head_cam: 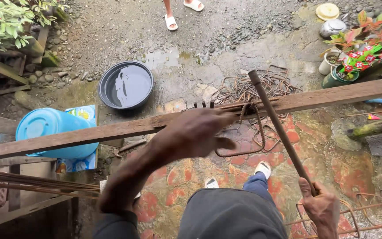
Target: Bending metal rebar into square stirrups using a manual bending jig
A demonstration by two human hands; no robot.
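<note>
Left hand: our left hand (195, 132) presses a rusty bent steel rebar stirrup (244, 132) against the long weathered wooden plank (332, 95), fingers curled (slightly blurred)
Right hand: our right hand (321, 206) grips a long rusty metal bending pipe (279, 128)
Behind: round black basin of water (126, 85)

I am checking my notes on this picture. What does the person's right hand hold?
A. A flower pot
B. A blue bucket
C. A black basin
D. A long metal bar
D: the right hand grips the lower end of the long metal bar, which slants up to the wooden plank.
</note>
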